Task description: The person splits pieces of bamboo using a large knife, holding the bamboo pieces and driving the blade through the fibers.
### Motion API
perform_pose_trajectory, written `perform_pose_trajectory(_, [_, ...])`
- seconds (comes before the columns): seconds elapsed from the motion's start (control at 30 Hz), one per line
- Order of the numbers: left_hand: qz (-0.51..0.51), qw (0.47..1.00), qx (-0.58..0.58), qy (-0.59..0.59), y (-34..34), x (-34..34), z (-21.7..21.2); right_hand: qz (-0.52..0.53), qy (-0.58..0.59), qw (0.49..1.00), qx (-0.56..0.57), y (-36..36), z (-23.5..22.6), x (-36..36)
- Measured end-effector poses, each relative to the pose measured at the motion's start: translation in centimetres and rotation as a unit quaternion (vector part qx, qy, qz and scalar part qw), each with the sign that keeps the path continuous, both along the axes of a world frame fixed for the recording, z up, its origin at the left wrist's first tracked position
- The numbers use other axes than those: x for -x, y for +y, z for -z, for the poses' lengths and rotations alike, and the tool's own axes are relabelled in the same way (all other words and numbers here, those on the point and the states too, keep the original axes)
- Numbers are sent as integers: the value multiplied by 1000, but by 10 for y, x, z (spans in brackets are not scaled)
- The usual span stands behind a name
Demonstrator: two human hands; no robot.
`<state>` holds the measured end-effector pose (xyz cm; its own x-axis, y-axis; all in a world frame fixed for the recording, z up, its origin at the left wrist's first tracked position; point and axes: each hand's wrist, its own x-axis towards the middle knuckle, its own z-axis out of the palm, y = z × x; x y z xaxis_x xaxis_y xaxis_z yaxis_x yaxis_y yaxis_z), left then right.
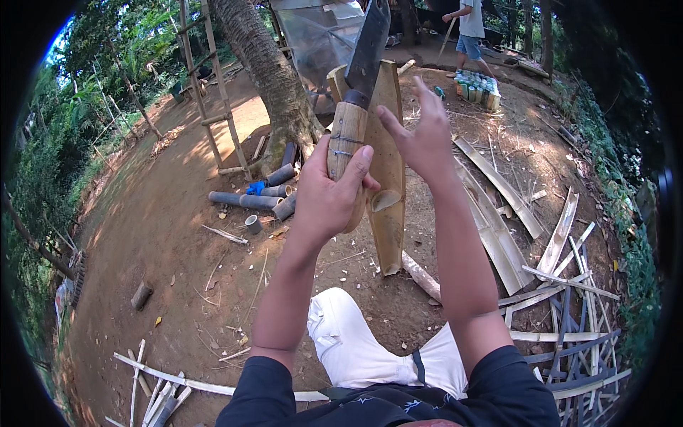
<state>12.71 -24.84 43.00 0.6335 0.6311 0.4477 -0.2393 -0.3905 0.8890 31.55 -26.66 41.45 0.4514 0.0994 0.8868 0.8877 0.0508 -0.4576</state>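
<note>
My left hand (331,192) is closed round the pale wooden handle (347,132) of a machete, its thumb lying along the side. The dark, broad blade (370,50) points up and away from me. Behind the machete stands a split bamboo piece (388,238), hollow side facing me, with a node wall across its lower part. Beside its right edge is my right hand (425,135), raised with thumb and fingers apart and holding nothing. Whether the left fingers also touch the bamboo is hidden.
Split bamboo strips (509,245) and a heap of thin slats (580,334) lie at right. Cut bamboo tubes (245,200) rest near a tree trunk (274,78). A bamboo ladder (217,107) stands at left. Another person (471,32) is at the back, near a crate of containers (477,89).
</note>
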Motion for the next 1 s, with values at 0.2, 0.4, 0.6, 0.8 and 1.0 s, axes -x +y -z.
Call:
perform_pose_trajectory(0.2, [15,999,34,-25,-4,-4,-1,-137,62,987,62,18,3,-13])
perform_pose_trajectory(0.4, [15,998,39,-38,-11,4,1,-126,56,990,40,20,9,-11])
perform_pose_trajectory(0.6, [66,990,78,-101,-2,33,-32,-123,69,990,31,20,8,-14])
perform_pose_trajectory(0.8, [16,994,-27,-109,-11,37,-72,-117,76,988,61,11,4,-17])
perform_pose_trajectory(1.0, [-4,1000,-16,-1,-14,24,-48,-127,72,988,57,11,1,-5])
